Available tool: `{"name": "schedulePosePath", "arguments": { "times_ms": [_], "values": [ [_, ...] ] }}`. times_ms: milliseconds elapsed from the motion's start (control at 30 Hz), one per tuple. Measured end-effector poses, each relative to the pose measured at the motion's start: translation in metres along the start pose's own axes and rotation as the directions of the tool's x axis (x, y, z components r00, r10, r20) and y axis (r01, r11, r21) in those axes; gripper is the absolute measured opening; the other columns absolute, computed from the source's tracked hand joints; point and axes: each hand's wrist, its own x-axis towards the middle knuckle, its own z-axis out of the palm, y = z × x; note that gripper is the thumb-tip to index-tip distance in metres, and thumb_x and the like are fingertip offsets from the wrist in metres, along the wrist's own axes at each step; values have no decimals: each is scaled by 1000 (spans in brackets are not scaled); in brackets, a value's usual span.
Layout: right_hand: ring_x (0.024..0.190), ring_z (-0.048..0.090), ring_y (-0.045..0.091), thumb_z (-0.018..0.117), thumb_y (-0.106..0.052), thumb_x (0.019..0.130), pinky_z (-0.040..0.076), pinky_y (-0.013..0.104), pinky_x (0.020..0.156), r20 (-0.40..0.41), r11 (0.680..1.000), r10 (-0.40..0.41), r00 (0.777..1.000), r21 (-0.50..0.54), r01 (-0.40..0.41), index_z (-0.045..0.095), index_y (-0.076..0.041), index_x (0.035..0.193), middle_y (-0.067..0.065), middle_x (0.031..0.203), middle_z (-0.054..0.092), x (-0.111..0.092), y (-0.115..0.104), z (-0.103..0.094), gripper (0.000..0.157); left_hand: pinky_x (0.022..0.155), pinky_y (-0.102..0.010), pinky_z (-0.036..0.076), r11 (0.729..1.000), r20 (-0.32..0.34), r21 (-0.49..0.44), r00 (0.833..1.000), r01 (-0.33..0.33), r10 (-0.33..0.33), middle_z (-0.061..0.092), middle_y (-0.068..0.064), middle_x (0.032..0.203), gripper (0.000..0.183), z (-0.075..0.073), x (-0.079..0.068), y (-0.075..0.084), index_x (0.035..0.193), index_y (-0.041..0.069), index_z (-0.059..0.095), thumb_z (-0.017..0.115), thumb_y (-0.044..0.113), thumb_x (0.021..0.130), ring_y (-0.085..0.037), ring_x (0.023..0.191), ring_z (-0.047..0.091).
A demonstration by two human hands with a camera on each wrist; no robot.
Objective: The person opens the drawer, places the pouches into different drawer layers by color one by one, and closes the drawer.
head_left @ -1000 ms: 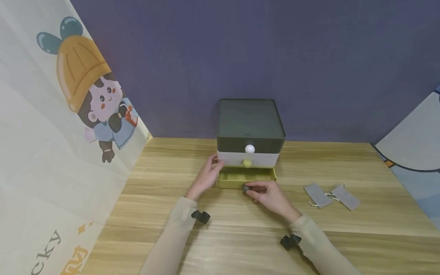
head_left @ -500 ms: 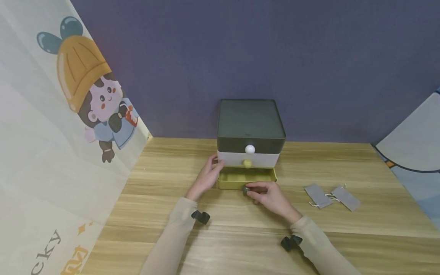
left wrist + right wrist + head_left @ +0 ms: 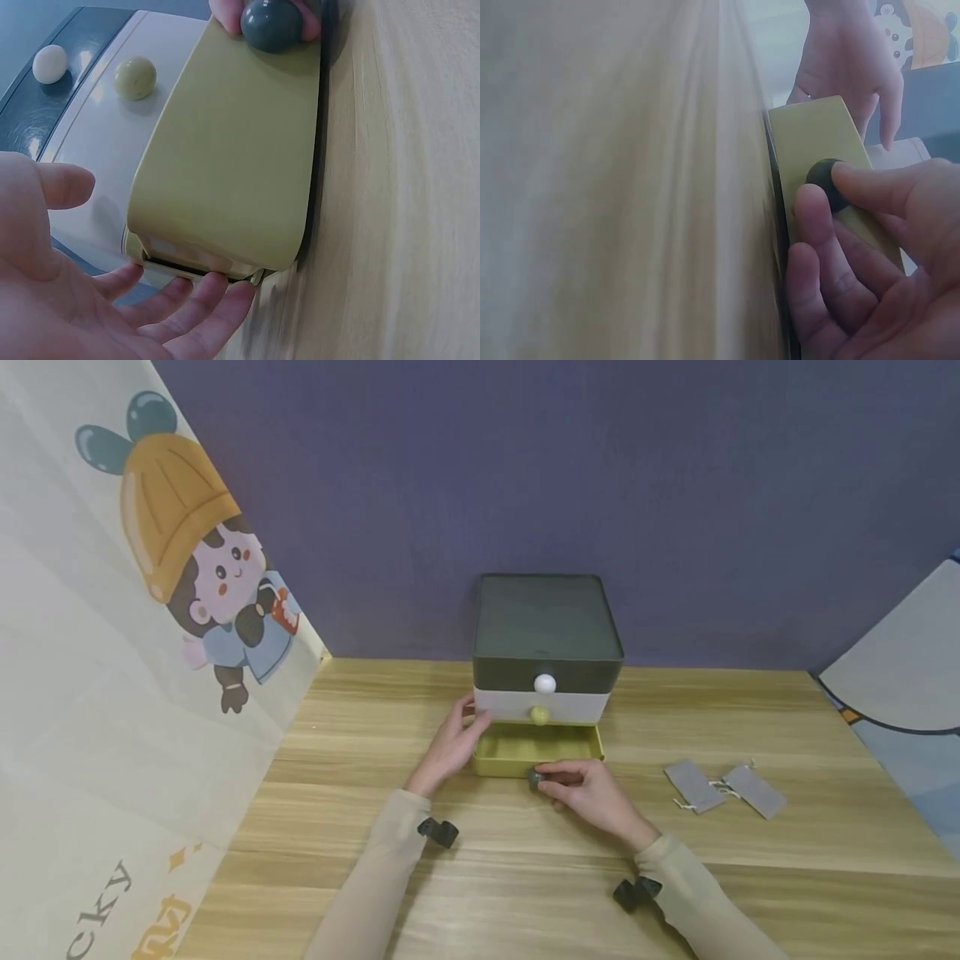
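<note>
A small desktop drawer box (image 3: 549,618) stands against the back wall, with a dark green top tier, a white middle tier and a yellow-green bottom drawer (image 3: 498,767) that is pulled partly out. My right hand (image 3: 592,792) pinches the drawer's round dark green knob (image 3: 271,25) between thumb and fingers. At the box's left side rests my left hand (image 3: 452,745); in the left wrist view its fingertips touch the side near the drawer and its thumb stands apart from the front. A white knob (image 3: 545,684) and a yellow-green knob (image 3: 540,716) sit on the upper tiers.
Two grey drawstring pouches (image 3: 694,786) lie on the wooden table (image 3: 525,893) to the right of the box. A dark blue wall (image 3: 420,510) rises right behind it. A white cartoon-printed sheet (image 3: 90,693) hangs at the left.
The bottom drawer has come slightly further out toward me, with my right hand still pinching its knob. My left hand stays at the box's left side.
</note>
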Motion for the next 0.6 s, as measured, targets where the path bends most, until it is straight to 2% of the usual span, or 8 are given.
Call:
{"name": "schedulePosePath", "arguments": {
  "times_ms": [600],
  "values": [
    [77, 75, 18, 79, -12, 95, 64, 26, 66, -20, 999, 3, 1000, -37, -4, 79, -2, 121, 20, 118, 79, -11, -3, 5, 28, 122, -58, 43, 1000, -9, -18, 1000, -14, 14, 47, -23, 160, 68, 1, 2, -1, 164, 6, 33, 57, 36, 108, -44, 146, 50]
  ]
}}
